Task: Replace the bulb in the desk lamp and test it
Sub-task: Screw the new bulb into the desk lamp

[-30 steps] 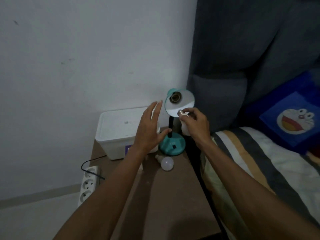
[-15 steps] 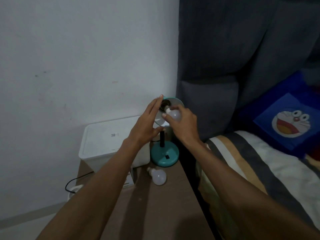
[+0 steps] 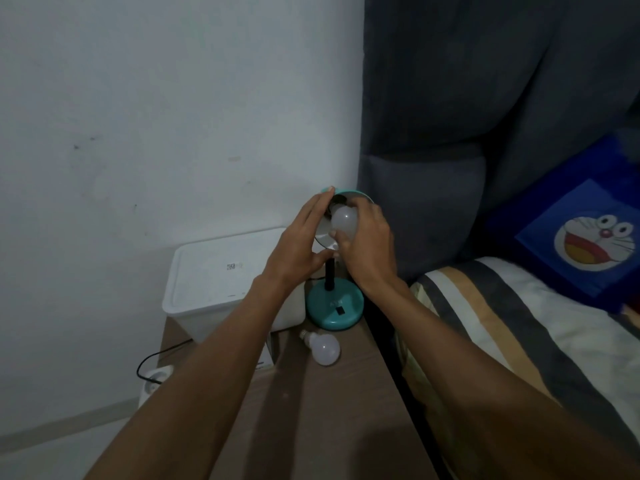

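Note:
A small teal desk lamp stands at the back of the wooden side table, its round base (image 3: 334,308) on the tabletop and its shade (image 3: 325,237) tilted toward me. My left hand (image 3: 300,244) cups the shade's left rim, fingers straight, thumb under the edge. My right hand (image 3: 367,244) grips a white bulb (image 3: 343,220) whose neck sits at the dark socket inside the shade. A second white bulb (image 3: 322,347) lies loose on the table in front of the base.
A white lidded plastic box (image 3: 221,282) stands left of the lamp. A small white carton (image 3: 268,355) lies under my left forearm. A white power strip (image 3: 152,382) with a black cord lies on the floor. Right: bed with striped sheet (image 3: 512,327), blue cartoon pillow (image 3: 585,237).
My right hand carried the bulb up from beside the lamp stem to the socket. My left hand closed in on the shade's rim. The camera view shifted closer.

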### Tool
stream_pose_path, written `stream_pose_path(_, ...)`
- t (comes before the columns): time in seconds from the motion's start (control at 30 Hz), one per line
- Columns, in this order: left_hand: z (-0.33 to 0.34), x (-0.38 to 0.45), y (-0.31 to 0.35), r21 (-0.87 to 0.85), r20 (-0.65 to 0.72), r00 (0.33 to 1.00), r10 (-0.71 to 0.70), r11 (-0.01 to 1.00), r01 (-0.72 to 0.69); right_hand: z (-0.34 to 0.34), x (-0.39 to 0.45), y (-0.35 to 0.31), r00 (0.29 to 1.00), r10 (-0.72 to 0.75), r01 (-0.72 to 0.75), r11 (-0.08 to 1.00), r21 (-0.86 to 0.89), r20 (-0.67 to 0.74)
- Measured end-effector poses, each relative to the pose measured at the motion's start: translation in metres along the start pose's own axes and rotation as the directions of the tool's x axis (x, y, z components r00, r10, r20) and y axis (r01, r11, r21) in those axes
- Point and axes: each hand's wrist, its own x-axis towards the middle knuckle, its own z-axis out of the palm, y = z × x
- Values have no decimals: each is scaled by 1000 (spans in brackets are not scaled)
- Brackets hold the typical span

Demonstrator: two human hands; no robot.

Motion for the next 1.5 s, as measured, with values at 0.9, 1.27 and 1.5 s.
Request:
stream_pose_path(0.9,-1,0,1,-15,-29,999,-17,1000,16,3,-8,-6,988,149,-148,989,30,-42)
stream_pose_path(1.27,1,-2,3,-20,-33,999,-17,1000,16,5,-8,-10,989,138,-135,989,55,-59)
stream_pose_path(1.5,-1,-2,2,-17,-32,999,-17,1000,17,6,-7,-6,979,195,-189,978,93,-55)
